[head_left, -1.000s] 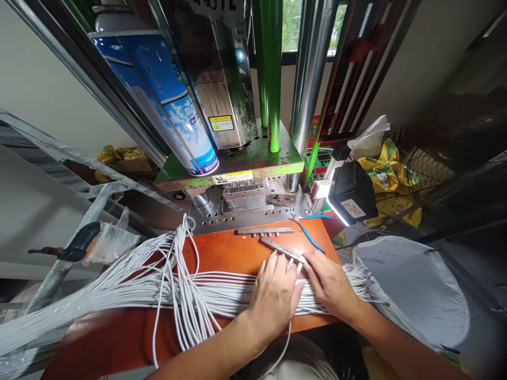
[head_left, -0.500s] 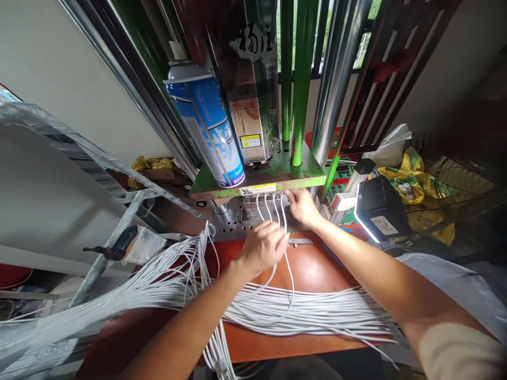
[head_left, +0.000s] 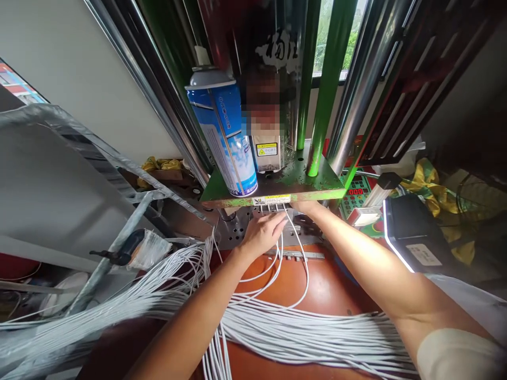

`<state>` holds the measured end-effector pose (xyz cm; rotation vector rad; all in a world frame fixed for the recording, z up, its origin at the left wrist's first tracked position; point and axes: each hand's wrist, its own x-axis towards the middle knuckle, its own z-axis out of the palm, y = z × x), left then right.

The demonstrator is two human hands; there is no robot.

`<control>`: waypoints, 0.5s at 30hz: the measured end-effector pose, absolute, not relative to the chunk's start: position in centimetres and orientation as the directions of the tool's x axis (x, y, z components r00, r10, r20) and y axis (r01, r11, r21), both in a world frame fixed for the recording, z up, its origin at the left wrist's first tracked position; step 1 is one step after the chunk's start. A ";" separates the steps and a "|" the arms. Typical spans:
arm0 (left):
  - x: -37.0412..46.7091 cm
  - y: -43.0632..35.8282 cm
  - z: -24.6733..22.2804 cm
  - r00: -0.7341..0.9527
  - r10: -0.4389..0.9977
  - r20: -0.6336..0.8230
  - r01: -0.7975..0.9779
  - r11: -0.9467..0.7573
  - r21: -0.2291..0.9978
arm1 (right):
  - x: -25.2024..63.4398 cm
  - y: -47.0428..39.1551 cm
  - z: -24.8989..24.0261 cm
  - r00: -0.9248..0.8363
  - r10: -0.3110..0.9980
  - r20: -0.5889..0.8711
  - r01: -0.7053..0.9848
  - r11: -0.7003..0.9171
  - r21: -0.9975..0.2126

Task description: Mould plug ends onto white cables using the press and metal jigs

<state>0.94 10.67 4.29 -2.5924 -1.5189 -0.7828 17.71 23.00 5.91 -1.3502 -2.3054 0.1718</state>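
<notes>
From the lower left of the frame, a thick bundle of white cable sweeps along the near side of the brown counter toward the lower right. Above it, left of centre, a blue spray can stands on the green plate of a press.

The left hand sits at mid-frame, just below the plate's front edge, over a short row of loose white cables. Its fingers are loosely bent and near together; whether they pinch a cable or only rest against the row, I cannot tell. The cables' upper ends lie just beyond these fingers, toward the top of the frame, under the plate's edge — their long axis there runs up and down the frame, and lower down they loop back toward the bundle. The left hand is the nearer one, right at the row.

Below the row a slim metal strip lies crosswise on the counter.

The right hand reaches in from the lower right, just right of the row — its fingers are hidden under the plate, so their spread and any hold cannot be told. Farther right are a control panel and a lit lamp.
</notes>
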 end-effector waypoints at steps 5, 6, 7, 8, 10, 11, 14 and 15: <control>0.6 10.4 4.0 0.277 0.807 0.521 0.916 -0.386 0.111 | 17.8 16.0 4.2 -0.494 0.807 0.325 0.782 0.575 -0.242; 0.7 10.3 3.9 0.278 0.809 0.518 0.924 -0.373 0.087 | 17.7 14.7 3.8 -0.519 0.779 0.351 0.767 0.606 -0.211; 0.7 10.1 3.9 0.284 0.813 0.508 0.927 -0.368 0.071 | 17.6 13.6 3.4 -0.541 0.750 0.382 0.754 0.633 -0.175; 0.8 10.1 3.8 0.292 0.816 0.498 0.928 -0.368 0.059 | 17.4 12.8 3.1 -0.554 0.726 0.406 0.747 0.649 -0.141; 0.9 10.2 3.8 0.296 0.824 0.484 0.932 -0.359 0.042 | 16.9 12.2 2.8 -0.558 0.711 0.429 0.754 0.650 -0.097; 1.0 10.3 3.8 0.289 0.829 0.480 0.937 -0.348 0.038 | 16.6 12.3 2.9 -0.550 0.720 0.423 0.763 0.639 -0.096; 0.9 11.0 3.5 0.271 0.831 0.486 0.942 -0.332 0.043 | 15.6 13.3 3.2 -0.507 0.762 0.402 0.790 0.597 -0.136; 0.9 11.3 3.3 0.268 0.829 0.490 0.941 -0.335 0.051 | 15.3 13.5 3.2 -0.492 0.774 0.400 0.796 0.585 -0.153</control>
